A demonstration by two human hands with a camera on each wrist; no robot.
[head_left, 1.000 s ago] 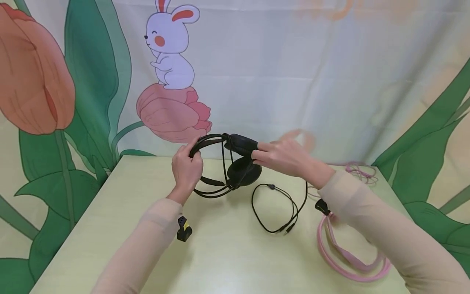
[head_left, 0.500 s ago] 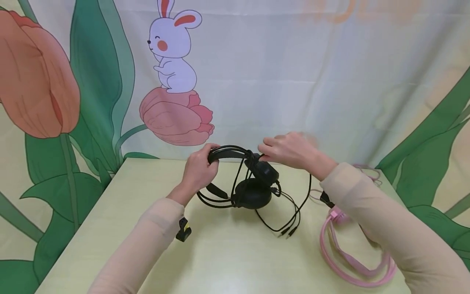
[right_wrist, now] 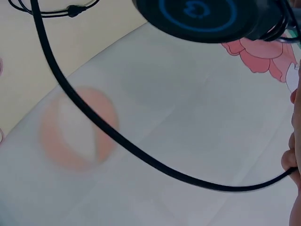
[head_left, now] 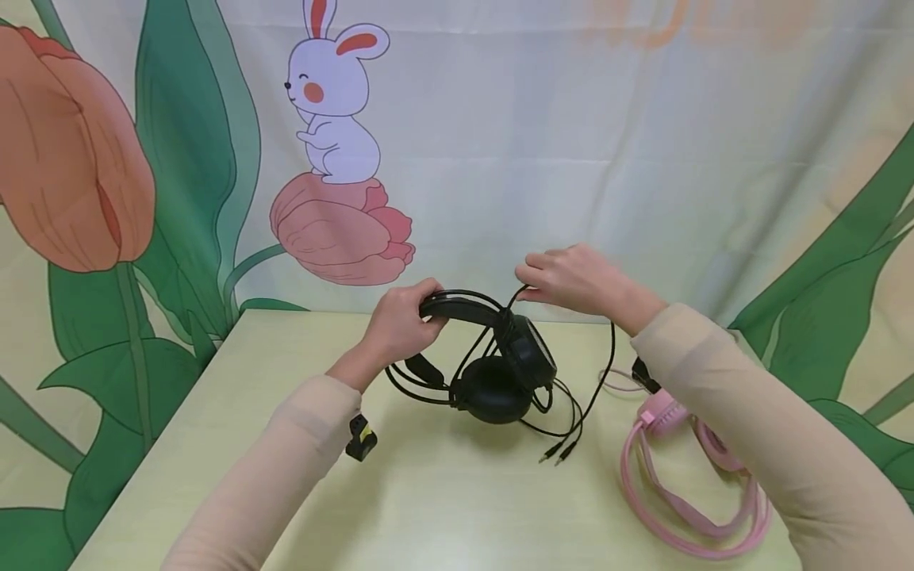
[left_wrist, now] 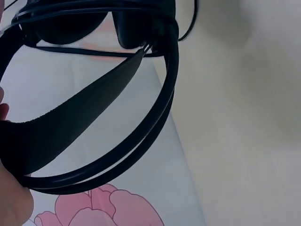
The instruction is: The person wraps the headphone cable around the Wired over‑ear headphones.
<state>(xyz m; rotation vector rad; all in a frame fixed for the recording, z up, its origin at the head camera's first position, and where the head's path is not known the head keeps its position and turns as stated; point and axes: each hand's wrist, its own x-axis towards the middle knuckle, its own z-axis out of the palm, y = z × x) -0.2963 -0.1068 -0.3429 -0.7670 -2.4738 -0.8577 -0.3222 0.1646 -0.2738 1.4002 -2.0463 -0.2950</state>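
Observation:
My left hand point(head_left: 403, 319) grips the headband of a black over-ear headset point(head_left: 493, 388), whose twin outer hoops and inner strap point(left_wrist: 89, 108) curve through the left wrist view. One ear cup point(right_wrist: 197, 19) shows a blue ring and logo on its outer face in the right wrist view. Above and right of the cups, my right hand point(head_left: 571, 277) pinches the headset's black cable point(right_wrist: 155, 165), which is wound round the frame. From that hand the cable drops in an arc to the table, where two plugs point(head_left: 559, 454) lie at its end.
A pink headset point(head_left: 664, 412) with a looped headband lies on the table point(head_left: 457, 507) at the right, partly behind my right sleeve. A patterned curtain point(head_left: 500, 159) with a rabbit and tulips hangs directly behind the table's back edge.
My right hand has let go of the ear cup, moved up and right, and now draws the cable away. The headset has shifted right and lower in the head view with my left hand.

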